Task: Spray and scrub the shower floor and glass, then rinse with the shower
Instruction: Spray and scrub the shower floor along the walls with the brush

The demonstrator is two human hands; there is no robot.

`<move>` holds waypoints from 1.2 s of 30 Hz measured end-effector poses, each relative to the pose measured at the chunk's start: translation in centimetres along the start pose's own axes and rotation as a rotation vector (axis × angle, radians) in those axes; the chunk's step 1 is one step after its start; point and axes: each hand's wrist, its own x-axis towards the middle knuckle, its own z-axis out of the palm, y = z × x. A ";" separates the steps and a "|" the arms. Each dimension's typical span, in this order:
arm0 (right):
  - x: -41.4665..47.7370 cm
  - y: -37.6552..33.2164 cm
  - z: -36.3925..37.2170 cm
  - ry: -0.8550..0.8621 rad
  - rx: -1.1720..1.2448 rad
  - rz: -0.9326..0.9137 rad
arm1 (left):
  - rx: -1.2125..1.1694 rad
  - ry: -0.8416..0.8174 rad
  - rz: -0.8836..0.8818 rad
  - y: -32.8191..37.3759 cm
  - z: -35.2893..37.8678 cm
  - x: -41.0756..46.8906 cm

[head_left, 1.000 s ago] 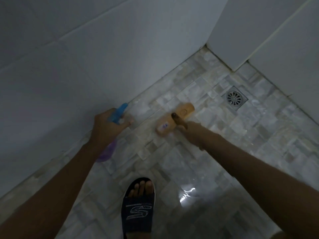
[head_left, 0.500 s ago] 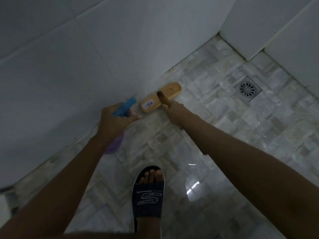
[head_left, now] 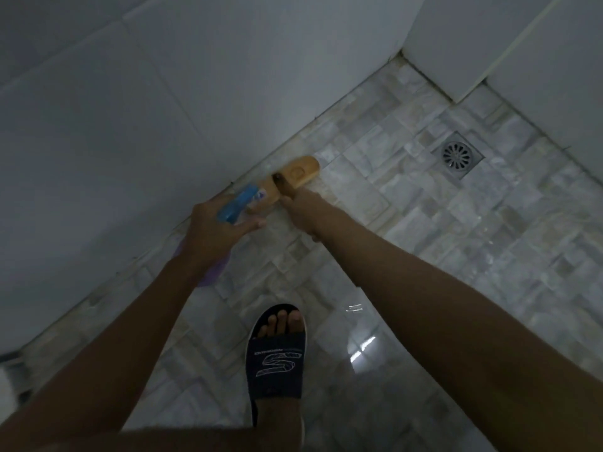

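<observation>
My left hand (head_left: 215,230) grips a spray bottle (head_left: 236,203) with a blue trigger head and a purple body that shows below my wrist. My right hand (head_left: 301,212) holds the dark handle of a wooden scrub brush (head_left: 298,172), whose head lies on the mosaic shower floor (head_left: 424,223) right against the foot of the white wall (head_left: 163,125). The bottle's nozzle overlaps the near end of the brush. The brush's bristles are hidden underneath it.
A square metal drain (head_left: 457,155) sits in the floor at the right, near the corner of the walls. My foot in a dark slide sandal (head_left: 277,360) stands on the wet, shiny tiles below the hands. A white tiled wall (head_left: 538,66) closes the right side.
The brush has slid along the foot of the wall away from me, with my right hand following. My left hand with the spray bottle has come closer to the brush.
</observation>
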 end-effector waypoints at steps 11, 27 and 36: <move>-10.1 9.2 0.9 0.161 1.030 0.302 | 0.053 -0.179 0.070 1.6 3.7 -1.1; -14.4 21.7 0.2 0.653 0.876 0.581 | 0.107 -0.501 0.292 7.7 15.1 0.0; -20.3 18.1 13.2 0.529 0.974 0.621 | 0.131 -0.564 0.322 8.7 18.5 1.2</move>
